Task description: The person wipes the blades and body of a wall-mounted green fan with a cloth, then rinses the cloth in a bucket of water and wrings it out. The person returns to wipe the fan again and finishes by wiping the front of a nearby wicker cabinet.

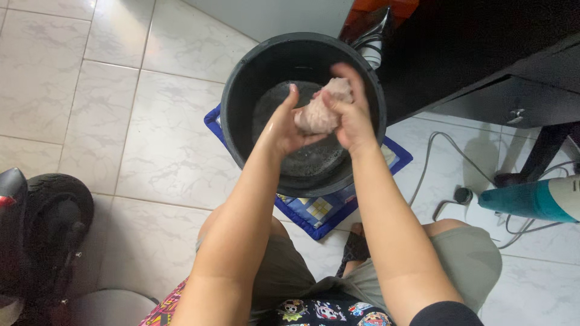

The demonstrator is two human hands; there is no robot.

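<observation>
A wet, pale pinkish cloth point(319, 108) is bunched up between both my hands over a black bucket point(237, 102). My left hand point(281, 128) presses the cloth from the left with its fingers pointing up. My right hand point(350, 111) is wrapped over the cloth from the right. Soapy water with some foam point(314, 162) lies in the bottom of the bucket, below the cloth. The bucket stands on a blue-edged mat point(320, 211) on the white tiled floor.
A black cabinet point(483, 54) stands at the upper right, with grey cables point(441, 163) on the floor beside it. A teal and white appliance point(534, 199) lies at the right edge. A black wheeled object point(45, 223) sits at the lower left.
</observation>
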